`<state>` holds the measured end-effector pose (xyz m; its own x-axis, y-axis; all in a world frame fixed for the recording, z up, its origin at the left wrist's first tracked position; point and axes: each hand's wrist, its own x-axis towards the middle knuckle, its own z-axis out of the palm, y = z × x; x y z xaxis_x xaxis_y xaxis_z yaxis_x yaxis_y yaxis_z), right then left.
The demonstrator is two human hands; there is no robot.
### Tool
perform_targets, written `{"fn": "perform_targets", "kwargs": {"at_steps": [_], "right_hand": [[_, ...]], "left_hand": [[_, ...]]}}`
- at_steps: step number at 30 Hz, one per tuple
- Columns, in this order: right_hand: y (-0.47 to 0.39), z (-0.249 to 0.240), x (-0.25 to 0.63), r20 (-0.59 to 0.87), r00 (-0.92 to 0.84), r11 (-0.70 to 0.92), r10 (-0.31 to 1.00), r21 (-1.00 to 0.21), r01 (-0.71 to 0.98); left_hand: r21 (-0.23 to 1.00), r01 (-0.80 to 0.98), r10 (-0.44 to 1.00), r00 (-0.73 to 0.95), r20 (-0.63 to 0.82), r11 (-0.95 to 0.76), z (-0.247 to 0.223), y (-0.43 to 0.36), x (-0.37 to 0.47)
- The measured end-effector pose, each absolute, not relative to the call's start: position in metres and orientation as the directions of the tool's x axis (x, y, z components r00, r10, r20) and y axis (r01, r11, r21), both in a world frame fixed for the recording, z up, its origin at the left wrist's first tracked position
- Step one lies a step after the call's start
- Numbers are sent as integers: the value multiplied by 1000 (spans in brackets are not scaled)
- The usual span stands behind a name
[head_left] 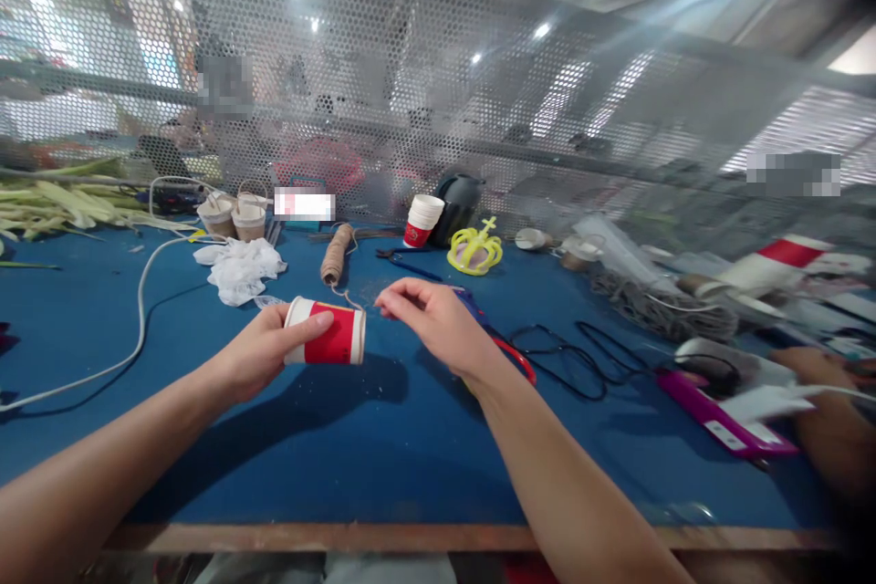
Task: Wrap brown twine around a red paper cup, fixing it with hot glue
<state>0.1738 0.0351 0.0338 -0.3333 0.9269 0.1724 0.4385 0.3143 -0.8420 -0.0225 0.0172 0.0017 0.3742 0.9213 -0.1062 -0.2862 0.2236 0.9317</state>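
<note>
My left hand (256, 342) is wrapped round a red and white paper cup (335, 335), which lies on its side in the air above the table. A thin strand of twine (350, 297) runs from a twine roll (336, 255) down to the cup's rim. Just right of that rim, apart from it, is my right hand (428, 315) with thumb and fingers pinched together. Whatever is between those fingertips is too small to make out. Beneath my right forearm lies a tool with a red handle (516, 359), partly hidden.
Behind my hands stand stacked paper cups (424, 217), a yellow crown-shaped piece (474, 251) and pliers (411, 263). White crumpled plastic (239, 269) and twine-wrapped cups (249, 221) are at left. A purple power strip (718, 415), black cable (581, 374) and another person's hand (814, 374) are at right.
</note>
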Motion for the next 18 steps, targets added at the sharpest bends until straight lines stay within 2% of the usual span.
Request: {"fn": "perform_targets", "kwargs": {"at_steps": [2,4,7,10,14,18], "right_hand": [[39,33,173,143,-327,300,934,-812,501],[44,30,168,37,-367,232,929,-832,503],[54,22,159,-103,-377,55,920,-921,385],[64,15,152,-187,-385,-56,904,-944,326],[63,15,150,-204,-434,-89,878,-958,271],[45,27,152,-130,-513,-46,849,-984,173]], "left_hand": [[955,-243,921,384,-64,168,0,16,-22],[975,-187,914,404,-35,119,-2,14,-22],[987,-135,893,450,-16,86,-4,13,-21],[989,-105,860,510,-33,100,-4,11,-19],[990,-88,812,583,-38,109,-4,7,-18],[993,-74,812,583,-31,91,-5,6,-18]]}}
